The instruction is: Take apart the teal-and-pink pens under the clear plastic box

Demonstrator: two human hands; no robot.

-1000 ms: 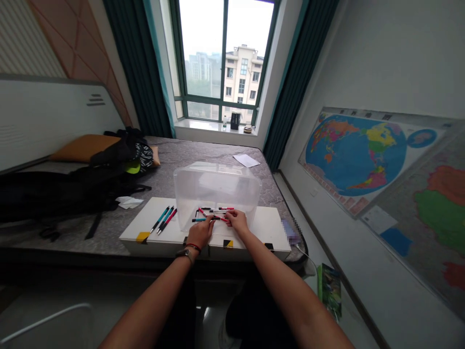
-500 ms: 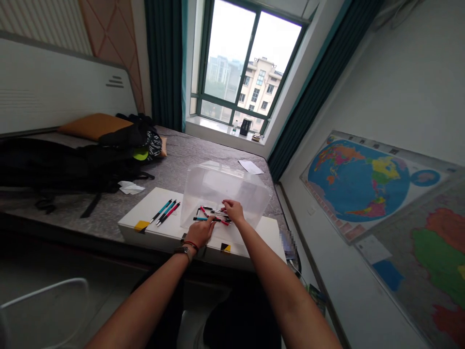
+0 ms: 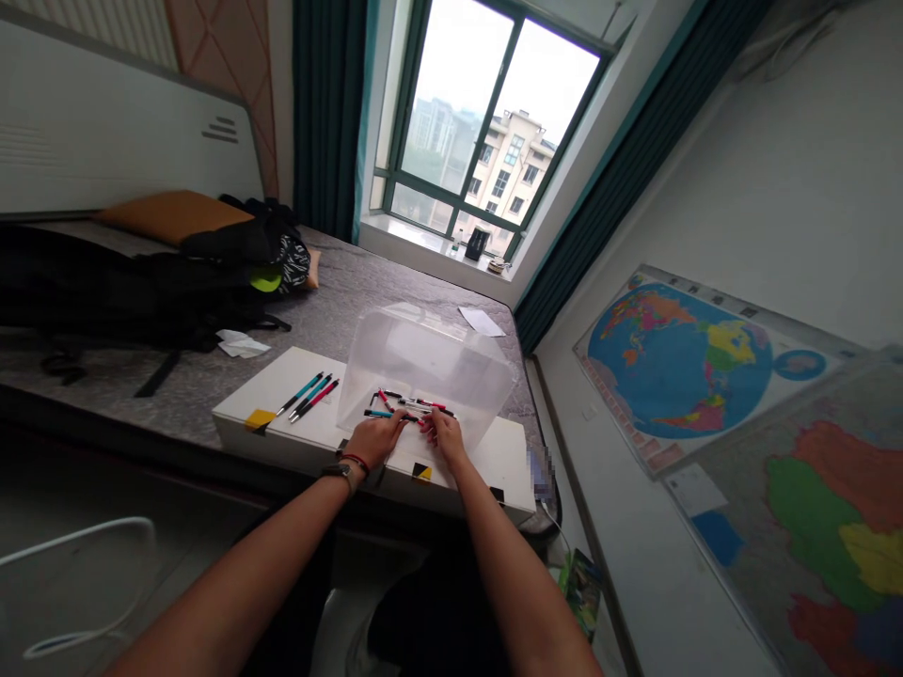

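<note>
Several thin pens with red, teal and black barrels lie loosely on a white board, partly seen through the wall of a clear plastic box. My left hand and my right hand meet at the near side of this group, their fingertips touching the pens. I cannot tell whether either hand grips one. Three more pens, two teal and one red, lie side by side on the board to the left of the box. A yellow tape marker and a yellow-and-black marker sit on the board's front part.
The board rests on a grey mattress. Black bags and a crumpled tissue lie to its left, and a sheet of paper lies behind the box. The mattress edge runs along the right, beside a wall map.
My right hand has moved from the far side of the pens to their near side, closer to my left hand. The whole view has tilted and shifted as my head turned.
</note>
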